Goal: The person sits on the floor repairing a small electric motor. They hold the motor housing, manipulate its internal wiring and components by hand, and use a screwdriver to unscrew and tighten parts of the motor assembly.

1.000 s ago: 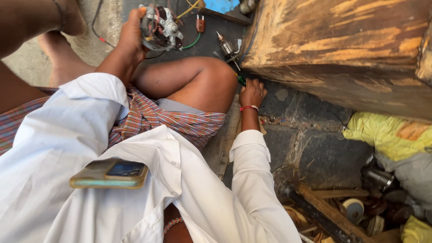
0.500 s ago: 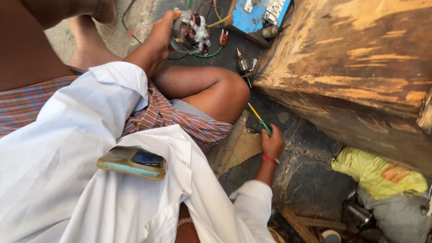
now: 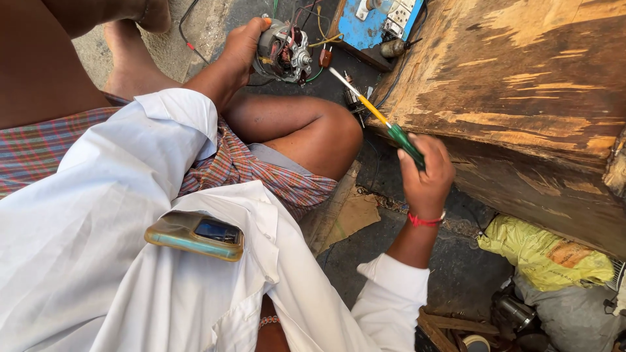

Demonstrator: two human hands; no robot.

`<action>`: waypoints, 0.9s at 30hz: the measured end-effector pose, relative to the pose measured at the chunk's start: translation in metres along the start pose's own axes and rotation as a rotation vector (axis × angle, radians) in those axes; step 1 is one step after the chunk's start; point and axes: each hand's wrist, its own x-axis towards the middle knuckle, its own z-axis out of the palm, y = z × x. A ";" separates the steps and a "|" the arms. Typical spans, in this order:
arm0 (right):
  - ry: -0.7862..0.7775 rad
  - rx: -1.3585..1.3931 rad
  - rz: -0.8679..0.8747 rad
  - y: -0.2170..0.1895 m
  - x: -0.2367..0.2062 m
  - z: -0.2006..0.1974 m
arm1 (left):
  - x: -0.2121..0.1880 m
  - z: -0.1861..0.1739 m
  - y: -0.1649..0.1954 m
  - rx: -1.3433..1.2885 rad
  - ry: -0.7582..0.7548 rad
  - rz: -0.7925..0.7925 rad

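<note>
A small motor [image 3: 283,52] is gripped in the left hand [image 3: 242,45], fingers wrapped around its casing. A screwdriver [image 3: 381,120] is clamped in the right hand [image 3: 425,176], tip raised toward the motor.

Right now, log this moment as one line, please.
left hand: grips small motor | right hand: holds green-handled screwdriver, tip toward motor, not touching | wooden box beside

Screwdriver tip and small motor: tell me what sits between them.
In the head view, nothing lies between the screwdriver tip and the small motor; only dark ground and thin wires show behind that gap.
</note>
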 end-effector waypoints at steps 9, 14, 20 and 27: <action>-0.107 -0.012 -0.023 -0.023 0.039 0.004 | 0.000 0.000 0.000 0.055 -0.012 0.007; -0.112 -0.010 -0.018 -0.025 0.042 0.004 | 0.001 0.000 -0.001 0.041 -0.018 -0.008; -0.123 0.029 0.033 -0.026 0.043 -0.002 | -0.001 -0.001 0.000 0.083 0.000 -0.018; -0.138 -0.004 -0.001 -0.026 0.046 -0.003 | -0.006 0.001 0.001 0.159 0.012 -0.024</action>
